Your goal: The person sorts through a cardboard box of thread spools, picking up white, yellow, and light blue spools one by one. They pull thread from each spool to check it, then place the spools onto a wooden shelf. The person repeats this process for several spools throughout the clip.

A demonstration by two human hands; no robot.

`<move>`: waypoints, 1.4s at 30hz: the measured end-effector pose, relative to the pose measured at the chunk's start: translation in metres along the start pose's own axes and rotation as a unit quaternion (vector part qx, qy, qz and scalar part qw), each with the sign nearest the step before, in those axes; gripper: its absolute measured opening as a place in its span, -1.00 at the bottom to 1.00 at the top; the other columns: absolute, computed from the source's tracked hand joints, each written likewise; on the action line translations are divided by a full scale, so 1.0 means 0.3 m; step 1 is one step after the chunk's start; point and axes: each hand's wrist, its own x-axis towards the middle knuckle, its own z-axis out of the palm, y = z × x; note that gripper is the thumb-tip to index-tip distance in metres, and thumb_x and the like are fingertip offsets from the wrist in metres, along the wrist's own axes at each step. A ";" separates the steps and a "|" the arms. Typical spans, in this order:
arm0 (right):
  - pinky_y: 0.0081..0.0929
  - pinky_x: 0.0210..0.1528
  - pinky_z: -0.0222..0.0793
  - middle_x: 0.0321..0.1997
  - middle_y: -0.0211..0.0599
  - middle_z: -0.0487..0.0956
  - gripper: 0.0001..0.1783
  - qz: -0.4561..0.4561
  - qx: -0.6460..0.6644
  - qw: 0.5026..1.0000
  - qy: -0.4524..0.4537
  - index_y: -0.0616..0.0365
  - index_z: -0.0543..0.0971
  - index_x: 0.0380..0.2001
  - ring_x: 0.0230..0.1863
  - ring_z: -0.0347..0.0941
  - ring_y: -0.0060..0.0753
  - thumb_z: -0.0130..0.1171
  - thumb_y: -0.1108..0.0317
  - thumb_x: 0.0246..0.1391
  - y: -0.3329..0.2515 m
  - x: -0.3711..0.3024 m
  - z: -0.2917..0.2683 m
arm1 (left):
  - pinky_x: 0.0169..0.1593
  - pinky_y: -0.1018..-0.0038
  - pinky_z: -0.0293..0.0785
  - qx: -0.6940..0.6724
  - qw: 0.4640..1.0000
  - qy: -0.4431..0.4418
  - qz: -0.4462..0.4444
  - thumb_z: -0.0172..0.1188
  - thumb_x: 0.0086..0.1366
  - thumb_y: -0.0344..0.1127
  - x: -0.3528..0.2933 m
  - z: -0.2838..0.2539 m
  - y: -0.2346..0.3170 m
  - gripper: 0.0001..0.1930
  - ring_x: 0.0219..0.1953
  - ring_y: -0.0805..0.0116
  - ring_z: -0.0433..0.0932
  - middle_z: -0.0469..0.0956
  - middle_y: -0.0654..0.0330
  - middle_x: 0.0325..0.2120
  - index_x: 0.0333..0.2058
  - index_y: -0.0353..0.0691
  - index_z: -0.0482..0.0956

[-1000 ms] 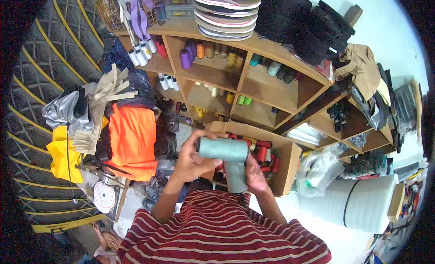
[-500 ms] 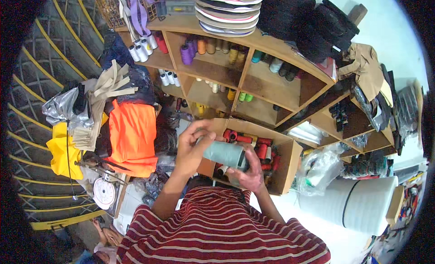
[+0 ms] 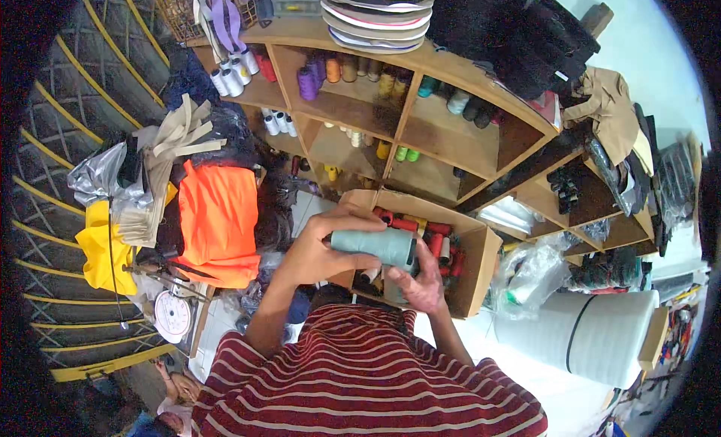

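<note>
A grey-green spool of thread (image 3: 369,243) lies on its side in the air between my two hands, over the near part of an open cardboard box (image 3: 472,288). My left hand (image 3: 324,249) is wrapped round its left end, thumb below and fingers above. My right hand (image 3: 425,284) grips the dark right end, with the thumb under it and the fingers on the far side. Inside the box lie red thread spools (image 3: 438,229) and a few in other colours, partly hidden by my hands and the spool.
Beyond the box stands a wooden shelf (image 3: 338,110) with spools in its compartments and stacked tape rolls (image 3: 378,20) on top. A clear plastic bag (image 3: 529,279) and a large white foam roll (image 3: 578,336) sit at the right. Orange cloth (image 3: 218,223) hangs at the left.
The spool has turned from slanting down rightward to nearly level. My left hand has shifted from on top to around its left end; my right hand still grips the other end.
</note>
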 end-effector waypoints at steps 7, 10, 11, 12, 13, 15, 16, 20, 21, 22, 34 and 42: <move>-0.27 0.18 0.27 0.08 -0.06 0.45 -0.21 -0.007 -0.011 1.000 -0.005 0.27 0.35 0.14 0.12 0.39 -0.13 0.40 0.10 -0.10 0.009 -0.003 -0.008 | 0.00 0.33 0.45 0.009 0.999 0.040 0.034 0.49 -0.06 -0.35 -0.006 0.024 -0.008 -0.61 -0.10 0.20 0.58 0.64 0.07 -0.18 -0.17 -0.18 0.70; -0.27 0.17 0.28 0.07 -0.08 0.45 -0.22 -0.013 0.011 1.000 0.011 0.24 0.36 0.14 0.10 0.40 -0.15 0.42 0.13 -0.12 0.013 -0.003 0.006 | -0.02 0.35 0.46 0.002 0.996 0.071 0.054 0.46 -0.03 -0.37 -0.013 0.045 -0.023 -0.69 -0.12 0.19 0.58 0.64 0.08 -0.20 -0.23 -0.19 0.72; -0.26 0.17 0.29 0.07 -0.08 0.46 -0.22 -0.015 0.034 0.999 0.014 0.23 0.36 0.13 0.10 0.40 -0.15 0.43 0.14 -0.13 0.009 -0.001 0.012 | -0.03 0.36 0.46 -0.004 0.995 0.082 0.059 0.45 -0.02 -0.38 -0.012 0.053 -0.021 -0.71 -0.13 0.19 0.58 0.64 0.09 -0.21 -0.25 -0.19 0.72; -0.26 0.17 0.29 0.06 -0.09 0.46 -0.22 -0.014 0.031 0.999 0.022 0.23 0.36 0.13 0.09 0.41 -0.16 0.44 0.16 -0.14 0.009 -0.002 0.017 | -0.09 0.35 0.52 0.019 0.993 0.100 0.068 0.41 -0.01 -0.46 -0.010 0.059 -0.004 -0.84 -0.19 0.21 0.62 0.65 0.09 -0.27 -0.38 -0.25 0.70; -0.25 0.16 0.30 0.04 -0.09 0.46 -0.22 -0.013 0.027 0.999 0.031 0.24 0.36 0.12 0.08 0.41 -0.16 0.44 0.17 -0.14 0.012 -0.006 0.021 | -0.11 0.35 0.52 0.022 0.991 0.111 0.066 0.40 0.00 -0.48 -0.007 0.066 -0.002 -0.85 -0.20 0.21 0.63 0.66 0.08 -0.29 -0.39 -0.26 0.69; -0.25 0.15 0.31 0.03 -0.09 0.46 -0.23 -0.004 0.029 0.999 0.044 0.24 0.37 0.11 0.07 0.41 -0.15 0.45 0.20 -0.16 0.019 -0.014 0.034 | -0.15 0.35 0.53 0.028 0.989 0.133 0.064 0.38 0.01 -0.50 -0.001 0.073 0.000 -0.88 -0.22 0.21 0.64 0.66 0.08 -0.32 -0.40 -0.28 0.67; -0.25 0.15 0.31 0.03 -0.08 0.46 -0.24 0.002 0.034 0.998 0.051 0.24 0.38 0.10 0.07 0.41 -0.14 0.45 0.21 -0.17 0.025 -0.019 0.045 | -0.18 0.37 0.54 0.037 0.989 0.133 0.053 0.35 0.04 -0.50 0.005 0.073 0.005 -0.89 -0.25 0.23 0.64 0.66 0.09 -0.35 -0.40 -0.30 0.66; -0.22 0.14 0.31 0.01 -0.04 0.46 -0.26 -0.032 -0.016 0.999 0.040 0.22 0.41 0.06 0.07 0.40 -0.05 0.47 0.23 -0.22 0.000 0.003 0.039 | -0.24 0.49 0.54 -0.008 0.987 0.149 -0.066 0.29 0.19 -0.42 0.029 0.055 0.021 -0.88 -0.34 0.36 0.64 0.66 0.11 -0.40 -0.35 -0.37 0.61; -0.20 0.14 0.30 0.01 -0.04 0.46 -0.25 -0.051 -0.018 0.998 0.042 0.21 0.41 0.05 0.08 0.39 -0.02 0.48 0.21 -0.24 0.004 0.002 0.040 | -0.25 0.53 0.53 -0.039 0.980 0.156 -0.115 0.28 0.23 -0.38 0.036 0.046 0.019 -0.84 -0.34 0.40 0.64 0.66 0.11 -0.39 -0.32 -0.40 0.60; -0.18 0.15 0.30 0.01 -0.03 0.45 -0.24 -0.071 -0.020 0.996 0.044 0.21 0.42 0.05 0.08 0.39 0.01 0.49 0.20 -0.26 0.011 0.003 0.042 | -0.35 0.60 0.51 -0.072 0.974 0.185 -0.110 0.24 0.30 -0.33 0.046 0.039 -0.004 -0.79 -0.44 0.51 0.61 0.65 0.15 -0.46 -0.32 -0.43 0.59; -0.03 0.06 0.36 0.00 0.01 0.46 -0.10 -0.155 -0.080 0.981 0.089 0.22 0.40 0.07 0.03 0.41 0.07 0.36 -0.25 -0.17 0.037 -0.010 0.023 | 0.10 0.34 0.46 -0.228 0.961 0.146 -0.055 0.01 0.40 -0.40 0.024 -0.050 -0.090 -0.78 0.15 0.20 0.47 0.52 -0.03 0.03 -0.09 -0.38 0.53; -0.03 0.04 0.39 0.03 0.01 0.43 -0.11 -0.186 -0.095 0.976 0.062 0.12 0.44 0.05 0.05 0.40 0.10 0.51 -0.11 -0.33 0.021 0.004 0.013 | -0.30 0.60 0.45 -0.045 0.994 -0.035 -0.090 0.27 0.25 -0.38 -0.007 -0.095 -0.042 -0.85 -0.34 0.57 0.57 0.67 0.22 -0.37 -0.25 -0.30 0.67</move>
